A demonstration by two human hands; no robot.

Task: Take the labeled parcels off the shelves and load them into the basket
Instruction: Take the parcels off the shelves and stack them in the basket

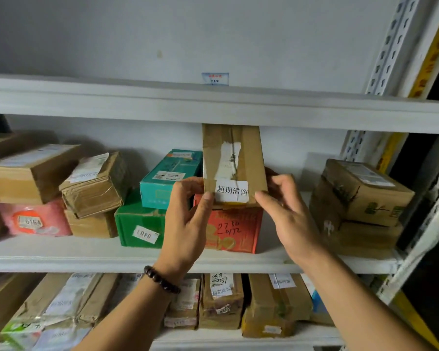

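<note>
- On the middle shelf [61,254], a long brown cardboard parcel [249,158] sits just above a red box [233,231]. I cannot tell if the two touch. The far end of the parcel is hidden behind the front of the shelf above.
- A white label [232,191] with printed characters is on its near end.
- I judge the parcel stiff and rather light. The narrow carton keeps its shape, and the torn tape makes the surface rough, not slippery.
- The best hold seems to be on the two long sides near the front.
- The left hand [188,219] pinches the near left corner, with the thumb in front and the fingers curled on the side.
- The right hand [289,219] grips the near right corner in the same way.
- No basket is in view.
</note>
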